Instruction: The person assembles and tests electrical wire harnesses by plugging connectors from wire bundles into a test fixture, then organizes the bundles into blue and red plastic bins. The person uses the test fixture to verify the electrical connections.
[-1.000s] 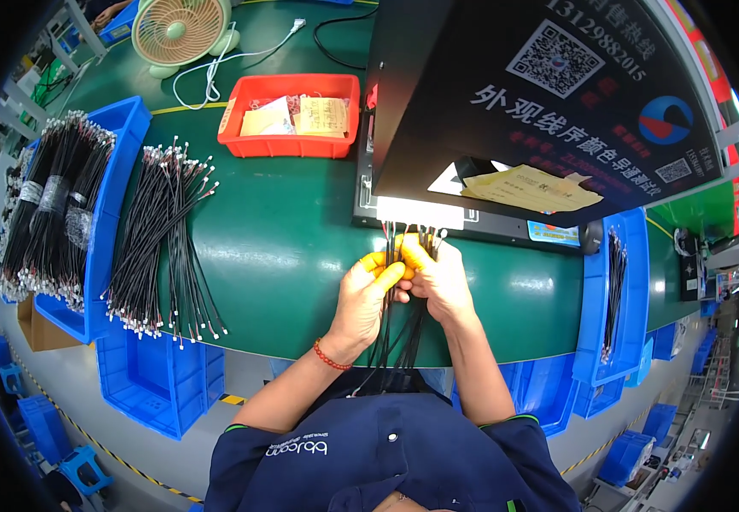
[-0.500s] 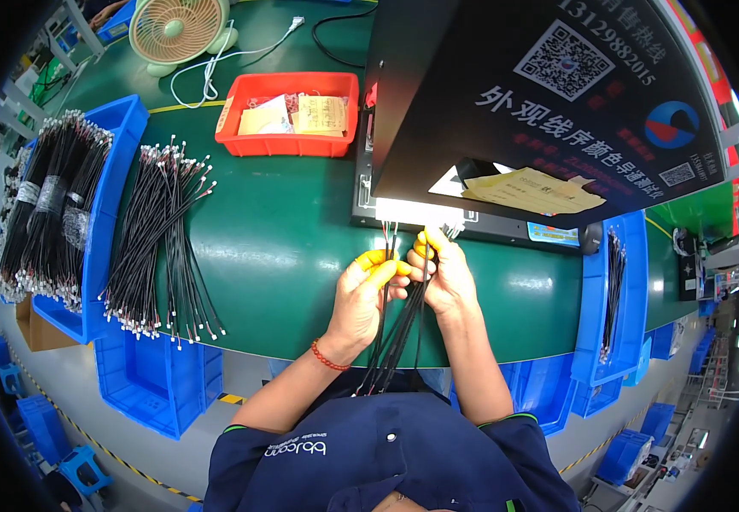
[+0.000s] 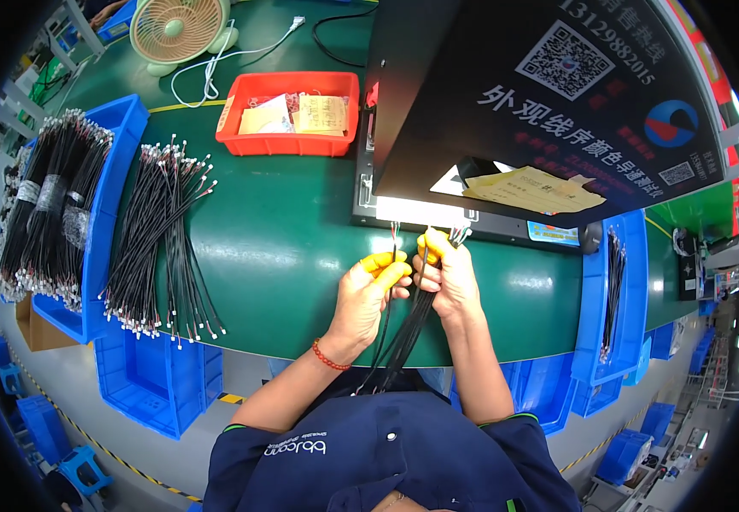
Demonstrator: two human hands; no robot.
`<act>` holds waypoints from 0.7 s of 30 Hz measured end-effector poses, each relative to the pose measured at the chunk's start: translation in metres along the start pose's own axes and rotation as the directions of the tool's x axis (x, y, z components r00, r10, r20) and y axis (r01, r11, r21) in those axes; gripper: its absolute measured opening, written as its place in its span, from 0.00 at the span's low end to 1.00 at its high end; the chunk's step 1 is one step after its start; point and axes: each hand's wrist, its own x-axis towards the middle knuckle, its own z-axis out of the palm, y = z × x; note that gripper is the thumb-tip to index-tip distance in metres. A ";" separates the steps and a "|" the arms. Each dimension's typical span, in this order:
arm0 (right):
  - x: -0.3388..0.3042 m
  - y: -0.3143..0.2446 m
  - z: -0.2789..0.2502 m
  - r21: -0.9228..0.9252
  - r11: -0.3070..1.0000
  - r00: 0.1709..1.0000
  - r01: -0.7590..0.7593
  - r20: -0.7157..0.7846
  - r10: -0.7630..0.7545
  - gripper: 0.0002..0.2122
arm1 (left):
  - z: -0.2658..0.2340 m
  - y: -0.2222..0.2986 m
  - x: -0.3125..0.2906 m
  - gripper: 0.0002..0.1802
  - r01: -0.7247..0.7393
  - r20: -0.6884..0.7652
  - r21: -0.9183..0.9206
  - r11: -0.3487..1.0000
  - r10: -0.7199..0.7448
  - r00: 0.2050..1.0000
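My left hand [image 3: 363, 294], in yellow finger covers, pinches a black cable [image 3: 384, 317] whose thin coloured wires point up toward the lit front of a black machine [image 3: 493, 225]. Beside it, my right hand [image 3: 450, 282], also with yellow finger covers, is closed around a bundle of black cables [image 3: 410, 328]. White connectors [image 3: 461, 232] stick out above the right fingers. The bundle's lower ends hang toward my lap. Whether the left cable's tip touches the machine, I cannot tell against the glare.
Loose black cables [image 3: 157, 247] lie on the green table [image 3: 275, 256], next to a blue bin [image 3: 117, 205] with tied cable bundles. A red tray [image 3: 288, 145] holding papers and a fan [image 3: 177, 30] stand farther back. At right, another blue bin [image 3: 593, 299] contains cables.
Two cable ends stood above my left hand before; one shows now. My right hand and its bundle have shifted slightly right and down, and the hands are a little farther apart.
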 end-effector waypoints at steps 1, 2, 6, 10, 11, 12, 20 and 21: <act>0.001 0.000 0.000 0.009 1.000 1.000 0.001 -0.014 0.000 0.08 | -0.001 0.000 0.000 0.07 0.001 0.007 0.017 1.000 -0.001 1.000; 0.002 0.000 0.000 0.018 1.000 1.000 0.002 -0.030 -0.001 0.08 | -0.001 0.000 0.000 0.07 0.000 0.007 0.016 1.000 0.000 1.000; 0.006 0.003 0.000 0.064 0.998 0.999 -0.026 -0.019 0.027 0.08 | -0.003 0.002 0.000 0.07 0.010 0.015 0.006 1.000 -0.010 1.000; 0.009 0.006 -0.003 0.080 0.996 0.999 -0.042 0.006 0.042 0.08 | -0.003 0.002 0.001 0.07 0.009 0.020 0.015 1.000 -0.009 1.000; 0.009 0.007 -0.005 0.085 0.995 0.999 -0.049 0.023 0.047 0.08 | -0.002 0.002 0.000 0.07 0.010 0.022 0.017 1.000 -0.011 1.000; 0.008 0.007 -0.006 0.088 0.995 0.999 -0.042 0.020 0.041 0.08 | 0.002 0.000 0.001 0.08 0.008 0.031 -0.016 1.000 -0.007 0.999; -0.056 -0.060 -0.032 -0.092 0.936 0.941 0.339 0.032 -0.337 0.11 | 0.004 0.010 0.000 0.12 0.124 -0.023 -0.038 0.992 -0.125 0.992; -0.079 -0.086 -0.041 -0.278 0.847 0.888 0.453 0.058 -0.456 0.14 | 0.000 0.011 -0.001 0.12 0.118 -0.036 -0.051 0.992 -0.120 0.992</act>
